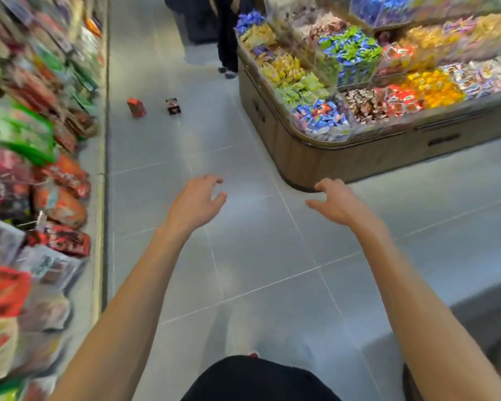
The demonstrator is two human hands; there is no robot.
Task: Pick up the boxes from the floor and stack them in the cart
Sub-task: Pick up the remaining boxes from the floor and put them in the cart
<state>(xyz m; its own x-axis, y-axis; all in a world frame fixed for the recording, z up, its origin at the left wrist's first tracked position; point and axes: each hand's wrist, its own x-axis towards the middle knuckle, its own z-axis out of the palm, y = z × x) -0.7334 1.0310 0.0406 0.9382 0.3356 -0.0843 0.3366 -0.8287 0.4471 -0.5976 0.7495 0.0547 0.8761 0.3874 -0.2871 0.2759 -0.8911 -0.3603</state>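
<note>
While two boxes (136, 107) (173, 106) stand ahead, left hand (195, 202) and right hand (337, 202) spread empty fingers (209, 178).

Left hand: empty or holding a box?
Empty. The left hand has loosely spread fingers with nothing between them; the red box sits on the floor ahead, untouched.

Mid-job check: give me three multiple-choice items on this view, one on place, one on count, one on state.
1. Where are the red box and dark box?
A. on the floor ahead
B. on the candy stand
C. in a cart

2. How many boxes lie on the floor?
A. one
B. two
C. four

3. The left hand and right hand are:
A. each gripping a box
B. both empty
C. sharing one bag

Answers:
1 A, both stand on the tiles up the aisle.
2 B, only those two show.
3 B, nothing is in either hand.
</note>
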